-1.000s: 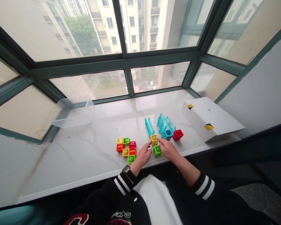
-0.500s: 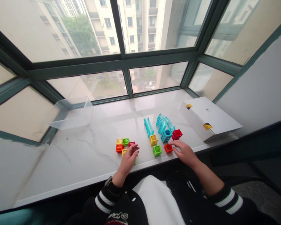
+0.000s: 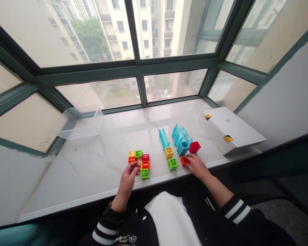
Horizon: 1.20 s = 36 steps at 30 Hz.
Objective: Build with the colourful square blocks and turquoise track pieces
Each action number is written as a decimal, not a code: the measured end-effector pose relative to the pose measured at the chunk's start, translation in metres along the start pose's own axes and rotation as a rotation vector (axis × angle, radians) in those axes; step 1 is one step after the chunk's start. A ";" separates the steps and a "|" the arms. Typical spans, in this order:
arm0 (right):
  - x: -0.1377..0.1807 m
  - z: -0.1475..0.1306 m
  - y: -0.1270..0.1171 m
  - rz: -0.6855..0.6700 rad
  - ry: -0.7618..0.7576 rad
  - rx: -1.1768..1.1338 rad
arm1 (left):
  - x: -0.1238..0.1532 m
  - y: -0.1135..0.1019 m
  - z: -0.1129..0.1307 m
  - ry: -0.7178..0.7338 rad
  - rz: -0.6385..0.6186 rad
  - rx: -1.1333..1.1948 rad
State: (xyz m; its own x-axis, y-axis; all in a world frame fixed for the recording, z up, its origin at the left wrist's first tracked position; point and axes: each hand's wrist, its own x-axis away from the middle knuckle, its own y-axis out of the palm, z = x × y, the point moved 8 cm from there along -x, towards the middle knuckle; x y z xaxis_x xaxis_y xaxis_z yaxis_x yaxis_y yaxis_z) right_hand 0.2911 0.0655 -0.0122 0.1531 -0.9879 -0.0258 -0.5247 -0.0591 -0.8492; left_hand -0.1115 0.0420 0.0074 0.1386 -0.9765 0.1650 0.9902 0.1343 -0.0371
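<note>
Count on the white marble windowsill (image 3: 66, 174): twelve small open-frame plastic cubes and at least three translucent teal chute pieces; the overlap of the curved pieces prevents an exact count.

Left group, seven cubes (image 3: 138, 163), set close together: one yellow, two green, one red, two orange, and one yellow-orange cube (image 3: 139, 165), partly hidden under the fingers.

Right group, five cubes: a yellow cube (image 3: 168, 152), a green cube (image 3: 173, 164), an orange-red cube (image 3: 185, 161), a blue cube (image 3: 183, 148) and a red cube (image 3: 194, 147). The straight teal chute (image 3: 164, 139) lies beside the yellow cube; the curved teal chutes (image 3: 178, 135) lie just behind the blue cube.

The left hand (image 3: 128, 179) is half curled, its fingers (image 3: 135, 166) over the yellow-orange cube; whether it has hold of that cube cannot be determined. The right hand (image 3: 197, 166) is partly open, its fingertips (image 3: 189, 160) touching the orange-red cube; grip cannot be confirmed.

Containers: two. A clear plastic tub (image 3: 79, 123) stands at the far left of the sill, with the marble visible through its walls. A closed white cardboard box (image 3: 228, 130), sealed with black-and-yellow tape (image 3: 228, 138), stands at the right; its contents cannot be seen.
</note>
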 end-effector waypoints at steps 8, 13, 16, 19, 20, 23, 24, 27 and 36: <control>-0.004 0.005 0.000 -0.045 -0.073 0.020 | -0.001 0.005 -0.012 -0.016 -0.012 -0.009; -0.007 0.007 -0.001 -0.039 -0.119 0.025 | 0.000 0.005 -0.020 -0.039 -0.017 -0.009; -0.007 0.007 -0.001 -0.058 -0.132 0.022 | 0.001 0.005 -0.023 -0.052 -0.022 -0.009; -0.008 0.005 -0.004 -0.083 -0.136 0.023 | 0.002 0.006 -0.026 -0.053 -0.030 -0.011; -0.008 0.003 -0.005 -0.091 -0.137 0.025 | 0.002 0.006 -0.027 -0.053 -0.032 -0.011; -0.009 -0.002 -0.011 -0.105 -0.134 0.040 | 0.003 0.007 -0.029 -0.052 -0.036 -0.009; -0.010 -0.004 -0.013 -0.107 -0.131 0.044 | 0.003 0.008 -0.029 -0.053 -0.036 -0.009; -0.011 -0.006 -0.017 -0.105 -0.133 0.043 | 0.004 0.008 -0.029 -0.052 -0.031 -0.004; -0.008 -0.008 -0.022 -0.051 -0.171 0.020 | 0.003 0.004 -0.030 -0.048 -0.006 -0.002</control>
State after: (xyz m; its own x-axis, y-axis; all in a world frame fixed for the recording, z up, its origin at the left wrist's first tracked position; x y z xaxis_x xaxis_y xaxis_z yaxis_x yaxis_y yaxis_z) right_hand 0.2948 0.0738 0.0107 0.3200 -0.9448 -0.0700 -0.4957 -0.1040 -0.8622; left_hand -0.1079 0.0340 -0.0222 0.1330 -0.9682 0.2119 0.9911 0.1278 -0.0382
